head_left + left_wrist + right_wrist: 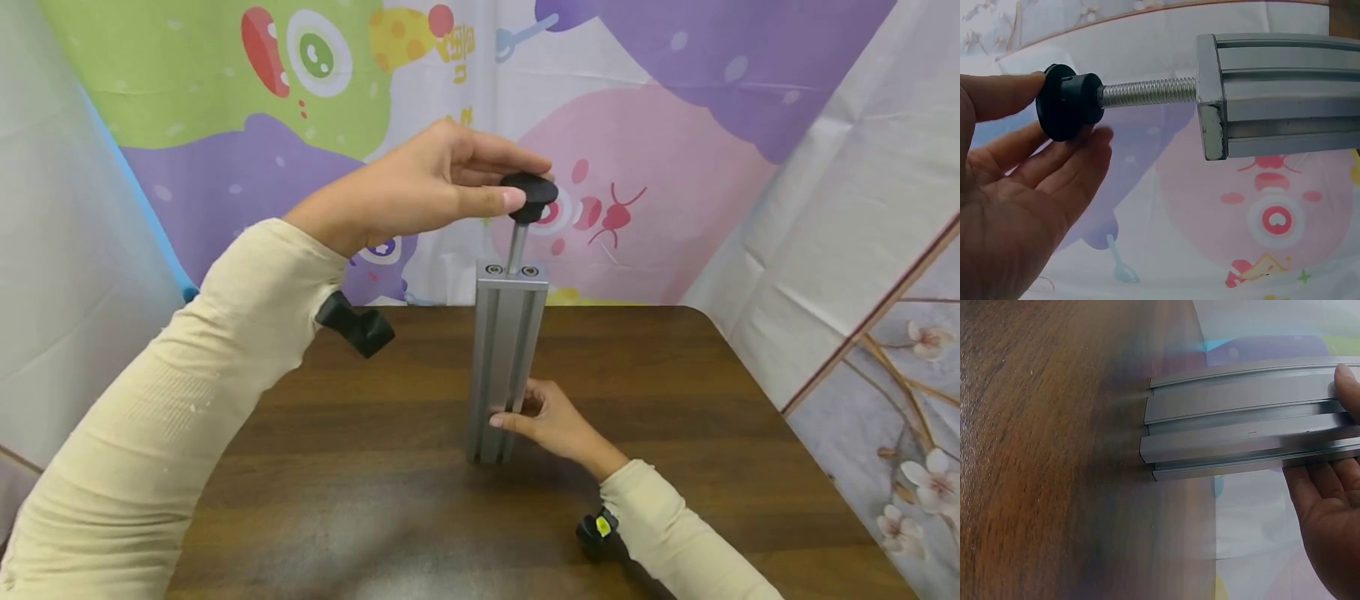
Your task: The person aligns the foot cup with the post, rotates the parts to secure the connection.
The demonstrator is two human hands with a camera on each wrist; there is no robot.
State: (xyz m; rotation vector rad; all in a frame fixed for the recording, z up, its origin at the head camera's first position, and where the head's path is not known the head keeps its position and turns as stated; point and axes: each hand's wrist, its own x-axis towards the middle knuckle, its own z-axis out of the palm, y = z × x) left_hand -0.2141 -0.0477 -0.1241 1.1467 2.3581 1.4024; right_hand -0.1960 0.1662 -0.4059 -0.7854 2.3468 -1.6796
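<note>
Metal post upright on table, curtain behind — left fingers pinch knob, right fingers grip post

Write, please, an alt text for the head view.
A person's left hand holds a black knob on a rod rising from an upright, grooved metal post; the right hand grips the post lower down. Behind the brown table hangs a cartoon-print cloth.

Before you is a table with dark brown wood grain, its far right corner rounded. Behind it you see a cloth with cartoon creatures in green, purple and pink. White sheets hang at your both sides; farther right is a flower panel. Pale light shines on the wood near you.
</note>
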